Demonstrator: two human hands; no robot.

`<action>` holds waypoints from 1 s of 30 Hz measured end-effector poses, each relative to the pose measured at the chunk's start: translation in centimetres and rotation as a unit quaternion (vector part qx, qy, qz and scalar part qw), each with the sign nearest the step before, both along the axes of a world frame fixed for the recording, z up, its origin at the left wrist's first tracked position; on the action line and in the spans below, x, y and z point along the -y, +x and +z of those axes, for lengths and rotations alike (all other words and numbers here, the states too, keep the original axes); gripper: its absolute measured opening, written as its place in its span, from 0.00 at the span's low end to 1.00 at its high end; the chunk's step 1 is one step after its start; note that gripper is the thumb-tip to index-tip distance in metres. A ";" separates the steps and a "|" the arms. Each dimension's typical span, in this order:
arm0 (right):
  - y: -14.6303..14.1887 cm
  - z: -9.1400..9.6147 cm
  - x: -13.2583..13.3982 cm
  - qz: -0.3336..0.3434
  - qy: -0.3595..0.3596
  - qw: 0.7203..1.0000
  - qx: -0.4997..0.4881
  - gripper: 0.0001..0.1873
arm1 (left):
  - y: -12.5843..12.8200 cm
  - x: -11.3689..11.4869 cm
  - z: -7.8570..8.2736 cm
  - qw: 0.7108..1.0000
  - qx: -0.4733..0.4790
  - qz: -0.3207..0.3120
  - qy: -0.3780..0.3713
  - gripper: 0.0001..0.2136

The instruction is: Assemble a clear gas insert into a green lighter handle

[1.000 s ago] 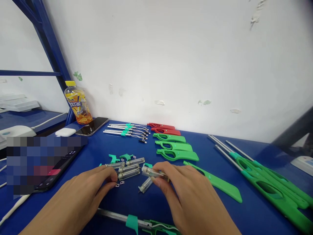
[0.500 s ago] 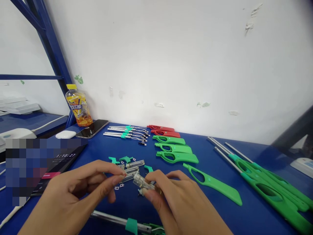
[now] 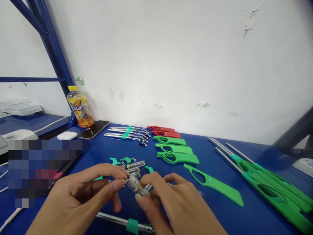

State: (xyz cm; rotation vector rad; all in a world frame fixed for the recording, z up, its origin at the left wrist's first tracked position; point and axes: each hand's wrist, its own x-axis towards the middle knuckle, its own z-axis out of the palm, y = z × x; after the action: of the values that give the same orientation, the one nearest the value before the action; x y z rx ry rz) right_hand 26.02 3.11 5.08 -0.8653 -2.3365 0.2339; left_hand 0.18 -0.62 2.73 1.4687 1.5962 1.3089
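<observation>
Right hand (image 3: 176,202) pinches clear tube (image 3: 137,187); left hand (image 3: 85,195) fingertips touch it.

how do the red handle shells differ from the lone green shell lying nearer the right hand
The red handle shells are a close pair by the wall; the lone green shell lies by itself, nearer the right hand. Red pair lie roughly level across the view; the green one slants. Both kinds are loop-grip shapes flat on the blue table.

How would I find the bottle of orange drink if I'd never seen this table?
Start at the blue metal post slanting up the white wall on the left. Follow it down to the blue table, and the bottle stands right at its foot, beside a dark phone lying flat. It is the only upright thing there, with a yellow cap and an orange label.
</observation>
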 end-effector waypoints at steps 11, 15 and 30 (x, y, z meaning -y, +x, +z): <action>0.2 -0.4 -0.1 0.006 -0.032 0.999 0.023 0.09 | 0.3 0.2 0.3 0.999 -0.022 0.031 0.030 0.19; 0.3 -0.2 0.1 -0.001 -0.032 0.999 0.025 0.07 | 0.1 0.5 0.1 0.998 -0.027 0.035 0.036 0.17; -1.4 1.4 -0.1 -0.053 0.016 0.998 0.032 0.14 | 0.4 0.7 0.4 0.995 -0.069 0.037 0.064 0.14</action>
State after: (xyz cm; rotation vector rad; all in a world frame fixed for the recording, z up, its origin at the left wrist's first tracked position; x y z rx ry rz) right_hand 24.61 3.26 6.51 -0.9909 -2.3390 0.1264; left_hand 0.54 -1.32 3.11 1.6229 1.6956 1.4014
